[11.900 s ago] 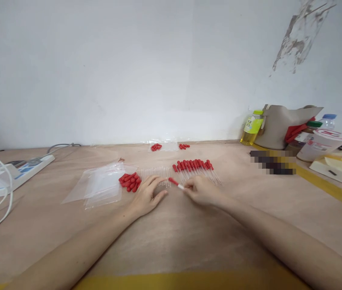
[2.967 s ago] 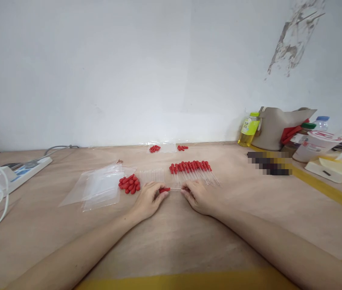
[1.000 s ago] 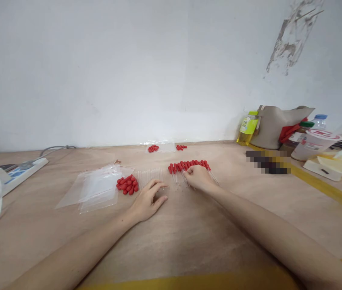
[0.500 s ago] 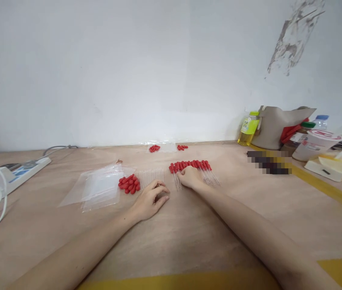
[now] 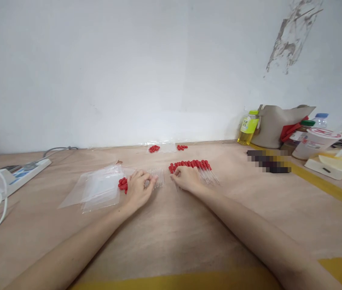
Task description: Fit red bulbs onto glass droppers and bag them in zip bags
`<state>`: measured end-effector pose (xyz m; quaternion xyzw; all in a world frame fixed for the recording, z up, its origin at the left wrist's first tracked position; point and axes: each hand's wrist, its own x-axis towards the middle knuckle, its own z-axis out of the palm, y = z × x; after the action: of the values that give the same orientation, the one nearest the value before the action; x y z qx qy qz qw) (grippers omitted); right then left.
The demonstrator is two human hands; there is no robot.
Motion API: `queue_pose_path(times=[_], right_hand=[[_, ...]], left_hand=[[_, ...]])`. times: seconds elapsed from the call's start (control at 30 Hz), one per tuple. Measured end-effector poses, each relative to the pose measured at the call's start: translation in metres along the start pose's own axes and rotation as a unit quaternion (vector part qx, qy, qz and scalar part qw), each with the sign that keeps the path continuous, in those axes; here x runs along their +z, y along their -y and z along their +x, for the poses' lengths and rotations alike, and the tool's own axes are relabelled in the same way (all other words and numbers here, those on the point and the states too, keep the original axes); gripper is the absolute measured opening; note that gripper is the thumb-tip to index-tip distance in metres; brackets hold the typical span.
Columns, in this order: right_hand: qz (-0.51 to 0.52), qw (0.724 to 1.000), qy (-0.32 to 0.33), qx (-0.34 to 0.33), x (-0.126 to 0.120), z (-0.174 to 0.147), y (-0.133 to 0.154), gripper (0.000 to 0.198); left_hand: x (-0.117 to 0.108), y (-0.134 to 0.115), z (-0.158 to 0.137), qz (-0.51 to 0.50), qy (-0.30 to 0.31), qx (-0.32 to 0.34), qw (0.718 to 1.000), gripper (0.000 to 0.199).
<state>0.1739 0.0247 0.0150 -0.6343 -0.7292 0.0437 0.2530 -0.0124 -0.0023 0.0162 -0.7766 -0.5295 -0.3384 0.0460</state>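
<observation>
My left hand (image 5: 138, 188) is over the pile of red rubber bulbs (image 5: 122, 184) and the left end of a row of clear glass tubes (image 5: 159, 178). Its fingers are curved, with a gap between thumb and forefinger, and nothing shows in it. Across from it, my right hand (image 5: 186, 178) has its fingertips pinched at the left end of a row of red-bulbed glass droppers (image 5: 205, 166). The pinch seems to be on one dropper's tube, though the fingers partly cover it. The droppers lie side by side, bulbs toward the wall.
Clear zip bags (image 5: 103, 187) lie left of the bulbs. Bagged red bulbs (image 5: 154, 149) rest near the wall. A power strip (image 5: 32, 171) with cables is at far left. On the right stand a yellow-green bottle (image 5: 248, 128), a grey bag (image 5: 269, 127), a cup (image 5: 314, 145) and a tissue pack (image 5: 334, 165).
My left hand has moved left and away from me, from in front of the glass tubes to over the bulbs. My right hand has shifted slightly left along the droppers.
</observation>
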Motion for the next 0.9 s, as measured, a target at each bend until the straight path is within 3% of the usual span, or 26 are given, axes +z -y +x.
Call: queue_pose_path(times=[0.1,0.17,0.27,0.33,0.4,0.53,0.73,0.9], right_hand=[[-0.040,0.999,0.022,-0.021,0.006,0.002,0.016,0.027],[-0.061,0.997,0.043,-0.008,0.009,0.007,0.025,0.028],[-0.066,0.995,0.068,0.027,0.013,0.015,0.034,0.028],[-0.061,0.994,0.082,0.048,0.014,0.021,0.038,0.027],[-0.057,0.992,0.098,0.061,0.015,0.026,0.040,0.024],[-0.056,0.988,0.124,0.078,0.015,0.031,0.043,0.019],[-0.047,0.987,0.132,0.077,0.010,0.030,0.048,0.018],[-0.021,0.993,0.103,0.052,-0.013,0.018,0.034,0.028]], left_hand=[[-0.013,0.027,0.024,0.008,-0.017,-0.059,0.998,0.018],[-0.024,0.054,0.038,0.002,0.000,-0.105,0.995,0.026],[-0.045,0.098,0.048,-0.048,0.121,-0.161,0.978,0.027],[-0.057,0.122,0.048,-0.089,0.206,-0.230,0.947,0.037],[-0.065,0.137,0.045,-0.111,0.247,-0.289,0.918,0.045],[-0.067,0.139,0.044,-0.109,0.292,-0.328,0.892,0.054],[-0.063,0.128,0.046,-0.074,0.302,-0.272,0.911,0.051],[-0.060,0.124,0.044,-0.062,0.289,-0.266,0.918,0.049]])
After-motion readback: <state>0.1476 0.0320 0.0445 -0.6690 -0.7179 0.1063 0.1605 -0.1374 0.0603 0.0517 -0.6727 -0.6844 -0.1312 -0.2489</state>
